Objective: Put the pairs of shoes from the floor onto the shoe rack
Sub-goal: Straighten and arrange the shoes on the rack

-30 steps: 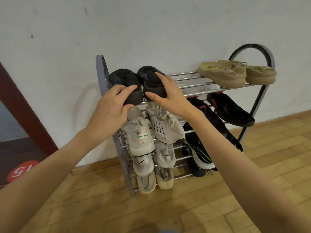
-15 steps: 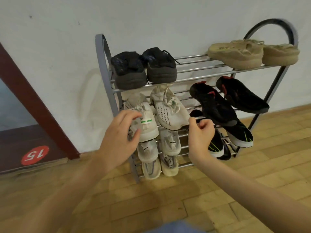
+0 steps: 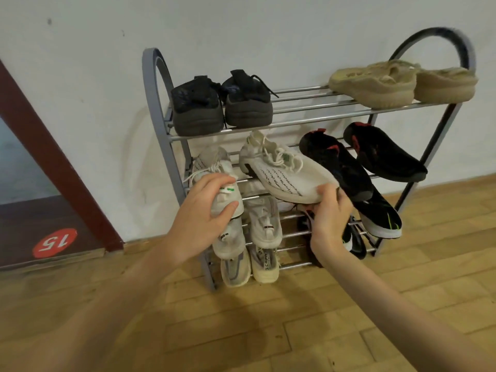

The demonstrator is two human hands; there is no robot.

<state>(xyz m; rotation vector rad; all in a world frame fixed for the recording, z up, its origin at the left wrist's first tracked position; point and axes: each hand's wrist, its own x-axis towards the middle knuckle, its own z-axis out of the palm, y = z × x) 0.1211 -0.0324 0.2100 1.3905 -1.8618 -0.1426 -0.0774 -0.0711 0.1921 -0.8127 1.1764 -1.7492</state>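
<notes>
Both hands are now lying on the white pair on the second shelf, having come down from the black pair on the top shelf a second ago; left hand is closing its fingers around the heel of the left white sneaker, which is tilting heel-out over the rail; right hand is pinching the toe of the right white sneaker, thumb on top and fingers curling underneath, the shoe lying slantwise with its toe pointing right; shoe rack is standing against the white wall on the wooden floor; black high-top pair is sitting heels-out at the left end of the top shelf, beige clog pair at the right end; black slip-on pair with red tabs is resting to the right on the second shelf, just beside the held sneaker; lower shelves are holding further pale sneakers on the left and black shoes with white soles and green marks on the right; red disc marked 15 is showing low on the dark door panel at the left.
</notes>
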